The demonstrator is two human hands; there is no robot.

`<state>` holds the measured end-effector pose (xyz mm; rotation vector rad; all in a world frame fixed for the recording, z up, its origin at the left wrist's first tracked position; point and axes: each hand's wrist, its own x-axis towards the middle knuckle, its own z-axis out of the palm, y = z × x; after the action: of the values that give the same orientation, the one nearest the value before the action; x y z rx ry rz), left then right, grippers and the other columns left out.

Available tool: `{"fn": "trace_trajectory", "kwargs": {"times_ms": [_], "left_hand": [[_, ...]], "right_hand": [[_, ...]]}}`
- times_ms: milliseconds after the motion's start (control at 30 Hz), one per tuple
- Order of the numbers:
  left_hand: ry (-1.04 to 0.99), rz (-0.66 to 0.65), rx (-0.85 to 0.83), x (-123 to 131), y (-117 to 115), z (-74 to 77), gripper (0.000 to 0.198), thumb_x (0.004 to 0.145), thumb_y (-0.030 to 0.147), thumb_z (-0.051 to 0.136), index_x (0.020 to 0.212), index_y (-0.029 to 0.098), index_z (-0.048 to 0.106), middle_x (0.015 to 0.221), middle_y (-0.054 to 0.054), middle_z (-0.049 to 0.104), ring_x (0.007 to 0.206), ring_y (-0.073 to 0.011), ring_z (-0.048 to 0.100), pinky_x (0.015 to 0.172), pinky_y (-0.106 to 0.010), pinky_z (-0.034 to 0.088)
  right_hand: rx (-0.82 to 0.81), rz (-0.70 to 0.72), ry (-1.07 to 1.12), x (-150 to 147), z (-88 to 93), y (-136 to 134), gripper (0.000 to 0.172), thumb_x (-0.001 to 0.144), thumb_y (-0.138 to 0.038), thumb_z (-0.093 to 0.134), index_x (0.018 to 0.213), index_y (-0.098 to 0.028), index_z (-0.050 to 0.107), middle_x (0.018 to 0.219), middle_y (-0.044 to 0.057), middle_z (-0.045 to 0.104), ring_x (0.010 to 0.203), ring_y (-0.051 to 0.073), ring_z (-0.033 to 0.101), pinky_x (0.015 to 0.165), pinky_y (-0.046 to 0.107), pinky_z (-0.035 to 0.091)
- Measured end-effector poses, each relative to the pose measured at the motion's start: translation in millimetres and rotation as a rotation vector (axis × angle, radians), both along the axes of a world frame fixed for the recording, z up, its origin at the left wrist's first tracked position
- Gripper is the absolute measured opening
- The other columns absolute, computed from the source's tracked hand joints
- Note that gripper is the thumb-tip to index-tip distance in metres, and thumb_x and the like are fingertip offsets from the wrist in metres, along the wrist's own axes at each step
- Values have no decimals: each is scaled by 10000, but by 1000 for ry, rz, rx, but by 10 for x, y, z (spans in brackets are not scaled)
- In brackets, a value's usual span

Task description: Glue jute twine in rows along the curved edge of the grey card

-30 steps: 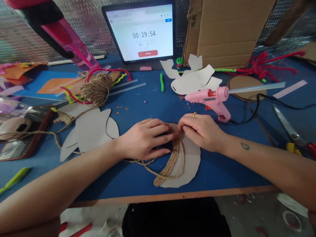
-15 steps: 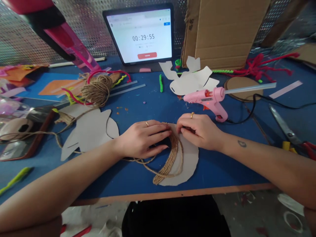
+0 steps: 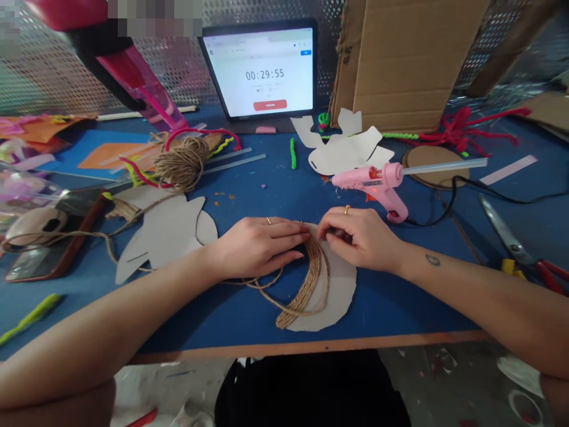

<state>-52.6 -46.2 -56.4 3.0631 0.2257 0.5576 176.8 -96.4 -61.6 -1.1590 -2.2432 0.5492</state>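
Left hand (image 3: 258, 246) lies flat, fingers spread a bit, against the coiled jute twine (image 3: 309, 281) on the grey card cutout (image 3: 340, 290), right hand (image 3: 360, 238) pinching its top end, with a pink hot glue gun (image 3: 373, 184) just past the card and a twine ball (image 3: 182, 165) farther off left.

Jute twine (image 3: 309, 290) arc on cardbd cutout (image 3: 340, 296)

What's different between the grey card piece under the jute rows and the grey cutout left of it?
The card piece carries curved rows of jute twine; the cutout has no such rows. The card piece has a rounded outline; the cutout has pointed lobes. The left hand and right hand are at the card piece, and neither touches the cutout. Both lie flat on the blue tabletop.
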Motion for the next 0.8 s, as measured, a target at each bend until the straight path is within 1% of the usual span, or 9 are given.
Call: {"fn": "trace_trajectory", "kwargs": {"times_ms": [167,267,333,400,500,567,633,700,800], "left_hand": [[-7,-32,-24,-17,8,25,306,923,306,499,1133,108,600,1136,-93,672,1062,-208,637,890,-321,556],[-121,-69,-79,1,-82,96,262,876,335,571,981,104,638,1043,-108,693,1067,-231,620,908,-337,532],[-95,-49,-165,36,-207,166,285,830,410,616,830,125,632,881,-82,687,924,-209,635,816,-314,538],[101,-41,-222,78,-349,231,325,789,471,626,747,150,601,755,-46,631,749,-180,586,652,-289,506],[284,-58,-163,122,-502,292,203,782,367,603,741,173,560,750,-26,596,684,-165,509,544,-282,409],[319,-82,-119,130,-540,318,103,793,267,562,744,179,541,760,-20,592,672,-158,488,542,-285,378],[361,-117,-123,128,-538,346,84,810,193,520,728,178,528,749,-15,586,659,-149,477,561,-281,377],[382,-128,-185,126,-509,379,127,833,143,483,720,171,533,735,-15,582,658,-141,480,584,-268,387],[318,-98,-461,129,-418,417,147,871,134,471,774,159,579,742,-12,605,695,-117,529,620,-224,414]], "right_hand": [[11,-24,0,5,13,-2,149,777,-121,464,807,-161,604,754,-12,620,549,65,466,579,214,344],[11,-28,-18,8,12,-5,163,779,-108,453,813,-165,602,768,-9,629,574,74,480,594,220,341],[10,-33,-25,11,3,-3,163,781,-110,450,806,-169,599,757,-13,625,589,79,482,602,223,337],[10,-37,-25,13,-12,3,158,783,-117,448,798,-172,596,750,-17,622,600,81,482,609,225,334],[7,-36,-16,17,-33,13,157,782,-123,442,789,-173,590,745,-17,619,609,83,482,618,229,334],[3,-37,-8,19,-45,18,158,783,-130,437,785,-174,588,746,-11,618,630,93,494,624,235,335],[-2,-39,-2,21,-54,21,161,785,-136,433,782,-177,588,750,-6,619,655,103,508,629,240,337],[-7,-40,6,22,-61,25,163,781,-133,431,777,-180,587,758,-4,625,672,108,517,637,242,341],[-11,-45,17,21,-65,32,167,769,-120,431,766,-183,585,762,-5,635,679,110,520,652,247,344]]}}
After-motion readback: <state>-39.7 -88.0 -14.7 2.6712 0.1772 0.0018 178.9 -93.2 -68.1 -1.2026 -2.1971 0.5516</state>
